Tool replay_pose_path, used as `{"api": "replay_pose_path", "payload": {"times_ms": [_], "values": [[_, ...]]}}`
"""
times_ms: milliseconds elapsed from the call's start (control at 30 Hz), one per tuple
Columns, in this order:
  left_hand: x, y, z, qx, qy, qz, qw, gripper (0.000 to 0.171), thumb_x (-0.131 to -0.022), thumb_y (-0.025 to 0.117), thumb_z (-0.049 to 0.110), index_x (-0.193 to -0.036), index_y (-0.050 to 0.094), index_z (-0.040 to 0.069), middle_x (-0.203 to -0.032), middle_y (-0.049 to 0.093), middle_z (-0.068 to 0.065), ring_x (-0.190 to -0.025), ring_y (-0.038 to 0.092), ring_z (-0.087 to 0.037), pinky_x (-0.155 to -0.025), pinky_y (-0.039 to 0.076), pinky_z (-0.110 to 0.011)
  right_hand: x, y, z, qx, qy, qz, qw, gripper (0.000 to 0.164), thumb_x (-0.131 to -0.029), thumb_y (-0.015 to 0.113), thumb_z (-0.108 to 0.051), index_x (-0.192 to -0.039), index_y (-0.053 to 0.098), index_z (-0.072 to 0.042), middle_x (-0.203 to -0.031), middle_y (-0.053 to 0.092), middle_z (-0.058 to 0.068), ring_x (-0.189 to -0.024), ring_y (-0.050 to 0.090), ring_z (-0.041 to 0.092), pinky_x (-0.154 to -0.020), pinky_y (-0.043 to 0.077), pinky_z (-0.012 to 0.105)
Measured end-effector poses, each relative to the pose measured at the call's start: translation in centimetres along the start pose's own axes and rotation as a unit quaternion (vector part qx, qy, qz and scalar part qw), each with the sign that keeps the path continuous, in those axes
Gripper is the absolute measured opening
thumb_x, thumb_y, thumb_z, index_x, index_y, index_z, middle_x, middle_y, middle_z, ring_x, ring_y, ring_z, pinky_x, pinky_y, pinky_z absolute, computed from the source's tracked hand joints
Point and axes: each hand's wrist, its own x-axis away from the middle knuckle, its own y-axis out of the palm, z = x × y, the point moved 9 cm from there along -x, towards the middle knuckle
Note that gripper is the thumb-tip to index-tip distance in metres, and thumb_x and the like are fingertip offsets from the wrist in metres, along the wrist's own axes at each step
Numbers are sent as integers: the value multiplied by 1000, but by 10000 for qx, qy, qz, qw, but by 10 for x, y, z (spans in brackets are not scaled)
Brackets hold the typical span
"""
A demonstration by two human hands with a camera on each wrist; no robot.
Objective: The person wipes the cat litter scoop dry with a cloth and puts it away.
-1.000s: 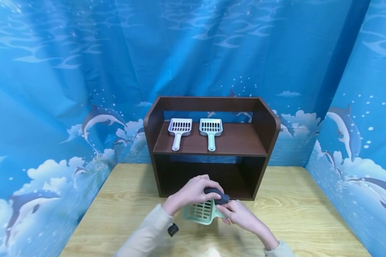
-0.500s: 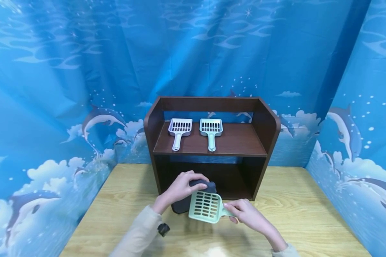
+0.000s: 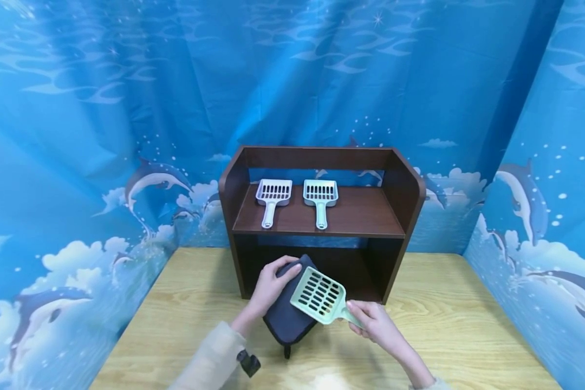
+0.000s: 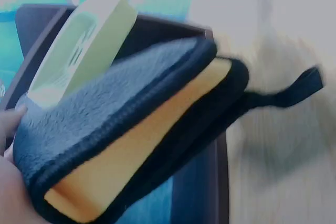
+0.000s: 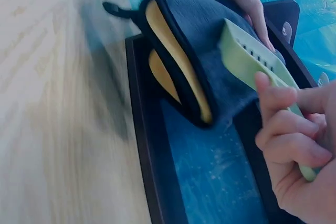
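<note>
My right hand (image 3: 376, 327) grips the handle of a pale green slotted litter scoop (image 3: 319, 295), held above the table in front of the shelf. The scoop's head points left and lies over a folded dark cloth (image 3: 285, 319). My left hand (image 3: 269, 287) holds that cloth by its upper part, thumb on top. The left wrist view shows the cloth (image 4: 121, 93) with a dark fuzzy outside, orange inside layers and a hanging loop. In the right wrist view my fingers curl round the scoop's handle, and the scoop head (image 5: 247, 56) touches or nearly touches the cloth.
A dark brown two-tier shelf (image 3: 400, 233) stands at the back of the wooden table (image 3: 443, 314). On its upper board lie a whitish scoop (image 3: 273, 194) and a pale green-white scoop (image 3: 320, 195). A blue dolphin-print curtain (image 3: 292, 81) hangs behind and at the sides.
The cloth has moved left from the scoop's handle and now hangs opened out behind the scoop head. The scoop has risen and turned, its head tipping up and its handle toward lower right.
</note>
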Motion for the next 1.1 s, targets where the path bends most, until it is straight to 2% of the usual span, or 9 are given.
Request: {"api": "replay_pose_path", "payload": {"times_ms": [67,167,267,400,567,667,833,933,1100], "values": [[2,3,-3,448,-247,218,9985,22,-96,71,25,-114,74,12,-104,72,-6,-84,62,-9,-73,49,-21,0,-1,1,-252,125,268,9992,36,-109,45,-20,-103,67,9,-60,51,-3,-45,39,0,-39,29,14],[5,6,-7,881,-531,443,9937,24,-97,70,24,-115,73,8,-105,71,-8,-83,61,-9,-72,49,-21,0,-5,6,-637,435,742,9943,41,-110,43,-23,-103,64,11,-59,49,-1,-41,34,0,-38,25,14],[7,7,-11,1116,-826,553,9888,27,-98,68,26,-117,71,6,-104,71,-8,-80,62,-10,-71,50,-23,1,-8,10,-1095,695,1211,9841,45,-111,42,-26,-106,62,14,-59,47,0,-39,29,0,-38,22,14],[8,9,-18,1358,-1135,673,9819,33,-98,68,29,-121,70,6,-104,71,-6,-80,63,-9,-72,50,-23,3,-2,13,-1653,841,1579,9699,50,-111,39,-30,-111,61,15,-61,45,-1,-41,28,2,-38,21,15],[5,13,-15,1752,-1013,1059,9736,35,-100,65,26,-124,65,0,-113,72,-14,-85,65,-10,-75,51,-23,5,19,15,-2096,904,1784,9571,51,-112,34,-36,-114,57,9,-65,44,-3,-44,30,2,-39,22,14],[6,18,-9,1809,-866,1309,9709,34,-103,61,22,-127,60,-2,-121,69,-20,-92,65,-13,-78,51,-24,3,35,13,-2310,707,1789,9538,53,-113,28,-36,-116,51,12,-67,43,-5,-45,30,1,-40,23,14],[13,30,-6,1722,-786,1727,9666,29,-105,57,17,-128,56,0,-122,67,-22,-103,63,-21,-81,49,-27,-4,55,10,-2652,473,1914,9438,56,-113,21,-37,-114,43,15,-67,41,-6,-45,29,0,-40,24,14],[22,39,-8,1706,-855,1801,9650,29,-104,57,18,-128,56,1,-120,67,-21,-99,63,-20,-79,49,-27,-8,56,13,-2938,638,2081,9308,53,-112,20,-38,-110,45,9,-65,40,-6,-44,28,-1,-39,23,15],[39,56,-10,1843,-987,1630,9642,28,-104,57,18,-126,56,1,-116,68,-20,-93,63,-17,-77,50,-27,-16,45,12,-3198,753,2319,9156,45,-113,21,-36,-109,48,0,-64,41,-7,-44,29,0,-38,23,15]]}}
